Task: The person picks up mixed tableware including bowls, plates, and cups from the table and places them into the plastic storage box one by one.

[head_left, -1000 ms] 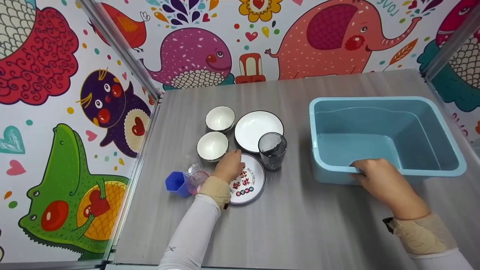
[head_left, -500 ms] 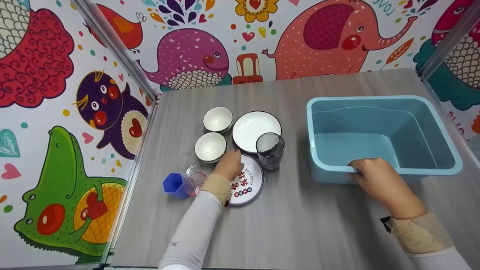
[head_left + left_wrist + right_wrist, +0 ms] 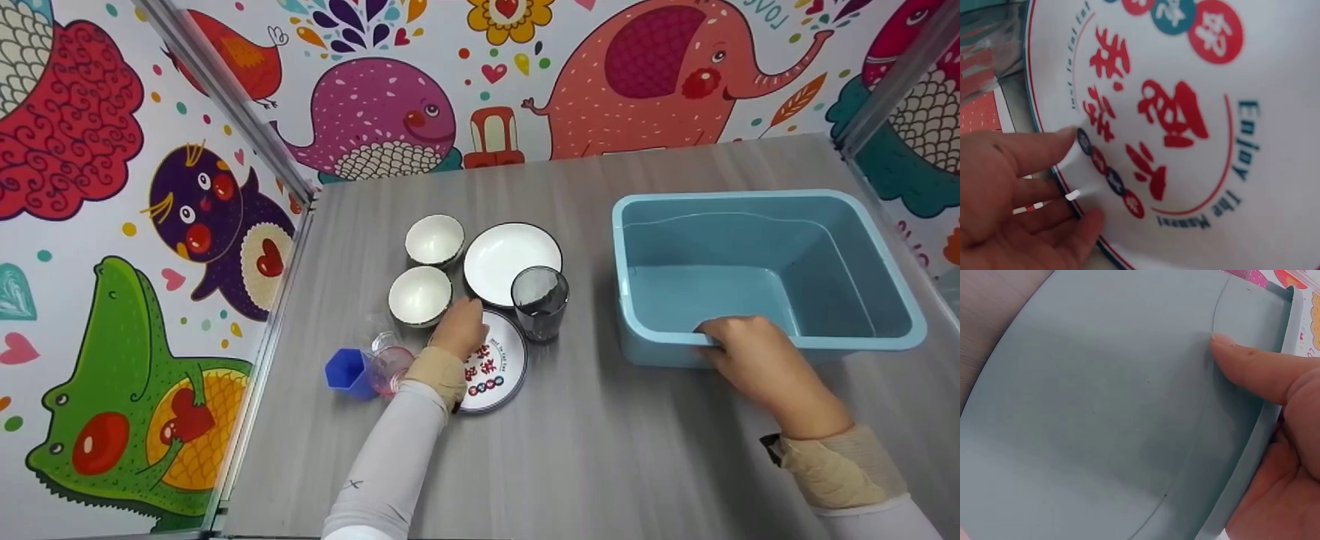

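Observation:
My left hand [image 3: 460,330] pinches the far-left rim of a white plate [image 3: 499,360] with printed red characters and a dark edge. In the left wrist view, the thumb [image 3: 1044,147] lies over the plate's printed face and a finger tucks behind the rim. My right hand [image 3: 754,364] grips the near rim of a light blue plastic tub [image 3: 757,225]. Its thumb [image 3: 1252,363] presses against the tub wall in the right wrist view, with the other fingers on the opposite side of the rim. Inside the tub only its bare floor shows.
Two white bowls [image 3: 420,296] stand left of a plain white plate [image 3: 502,259]. A dark glass tumbler [image 3: 540,307] is upright beside the plates. A blue hexagonal cup [image 3: 349,373] and a clear pinkish cup [image 3: 390,367] are near my left forearm. Patterned walls enclose the table.
The head view has drifted slightly, so the scene sits a little further left. Both hands keep their holds on the printed plate and the tub.

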`<state>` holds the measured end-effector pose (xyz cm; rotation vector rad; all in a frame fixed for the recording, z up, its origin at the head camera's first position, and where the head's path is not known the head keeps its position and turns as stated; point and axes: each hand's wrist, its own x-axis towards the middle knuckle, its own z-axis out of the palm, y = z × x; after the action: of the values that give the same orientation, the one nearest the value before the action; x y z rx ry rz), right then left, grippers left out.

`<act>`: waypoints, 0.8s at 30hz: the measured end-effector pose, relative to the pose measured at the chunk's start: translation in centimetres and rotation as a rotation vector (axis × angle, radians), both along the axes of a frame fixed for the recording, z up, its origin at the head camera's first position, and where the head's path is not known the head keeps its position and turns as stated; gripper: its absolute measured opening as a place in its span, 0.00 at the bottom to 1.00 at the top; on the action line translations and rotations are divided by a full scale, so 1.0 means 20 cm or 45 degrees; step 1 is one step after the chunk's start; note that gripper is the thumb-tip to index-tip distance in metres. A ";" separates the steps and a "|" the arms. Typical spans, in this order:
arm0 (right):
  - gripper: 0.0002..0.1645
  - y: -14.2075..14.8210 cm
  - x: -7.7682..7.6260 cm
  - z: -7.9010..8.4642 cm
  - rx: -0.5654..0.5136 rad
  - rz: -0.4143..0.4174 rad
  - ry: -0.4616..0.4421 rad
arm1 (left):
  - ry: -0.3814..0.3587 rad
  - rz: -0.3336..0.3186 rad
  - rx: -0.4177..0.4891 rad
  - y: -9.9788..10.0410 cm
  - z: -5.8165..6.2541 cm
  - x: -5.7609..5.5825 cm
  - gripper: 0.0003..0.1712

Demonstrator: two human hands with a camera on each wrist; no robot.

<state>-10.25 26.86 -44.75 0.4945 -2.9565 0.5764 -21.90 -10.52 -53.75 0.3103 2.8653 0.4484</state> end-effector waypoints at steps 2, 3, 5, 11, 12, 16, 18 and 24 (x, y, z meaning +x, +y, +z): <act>0.06 0.00 0.00 0.00 0.006 -0.006 0.003 | 0.008 0.001 -0.010 0.00 0.00 0.00 0.17; 0.06 0.00 0.00 0.00 0.007 -0.008 0.004 | 0.008 0.006 -0.015 0.01 0.00 0.00 0.17; 0.07 0.00 0.00 -0.01 0.010 -0.009 0.009 | 0.001 0.014 -0.033 0.01 0.01 0.00 0.17; 0.08 0.00 0.01 -0.01 0.010 -0.013 0.011 | -0.062 0.053 -0.046 0.03 0.02 -0.01 0.15; 0.08 0.00 0.01 -0.01 0.009 -0.014 0.010 | -0.063 0.055 -0.042 0.03 0.02 -0.01 0.15; 0.07 0.00 0.01 -0.01 0.010 -0.015 0.009 | -0.038 0.032 -0.055 0.03 0.03 0.00 0.13; 0.07 0.00 0.01 -0.01 0.012 -0.015 0.008 | -0.018 0.009 -0.077 0.03 0.04 0.00 0.12; 0.07 0.00 0.01 -0.01 0.016 -0.015 0.017 | 0.014 -0.021 -0.133 0.03 0.08 0.00 0.11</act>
<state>-10.09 26.86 -45.00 0.4803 -2.9501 0.5513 -22.00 -9.95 -52.13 0.3187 2.8818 0.2940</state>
